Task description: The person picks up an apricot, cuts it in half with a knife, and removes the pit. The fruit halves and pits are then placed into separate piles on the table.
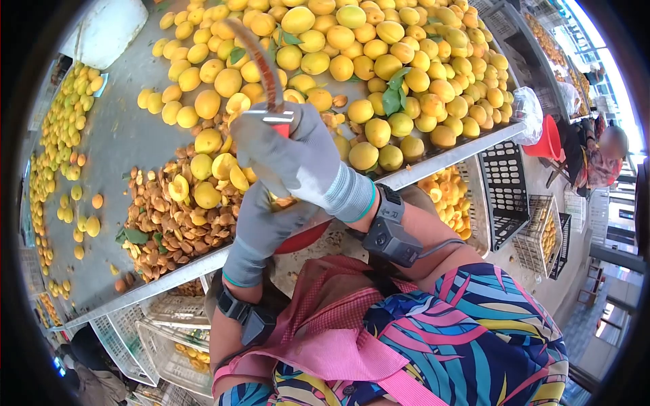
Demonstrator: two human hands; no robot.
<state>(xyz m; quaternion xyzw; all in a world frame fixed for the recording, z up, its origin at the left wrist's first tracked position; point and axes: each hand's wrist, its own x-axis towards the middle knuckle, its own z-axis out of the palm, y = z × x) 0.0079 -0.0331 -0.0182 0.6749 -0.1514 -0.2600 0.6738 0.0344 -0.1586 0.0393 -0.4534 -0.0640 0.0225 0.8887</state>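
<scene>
My right hand [294,152], in a grey glove, is closed around the red handle of a curved knife [269,78]. The knife's brownish blade hooks up and left over the apricots [345,47]. Just below, my gloved left hand [261,227] is closed, close against the right hand. A small yellow-orange bit of an apricot [281,201] shows between the hands; the rest of it is hidden. Beside the left hand lies a heap of brown apricot pits [176,223], with several whole and split apricots [206,194] on top.
The metal table [135,88] has a raised front edge [162,284]. More apricots [64,128] lie at far left. Below the table are a red basin [302,238] and a crate of apricot halves [447,196]. Crates [504,189], a red bucket [544,140] and a seated person [602,159] are at right.
</scene>
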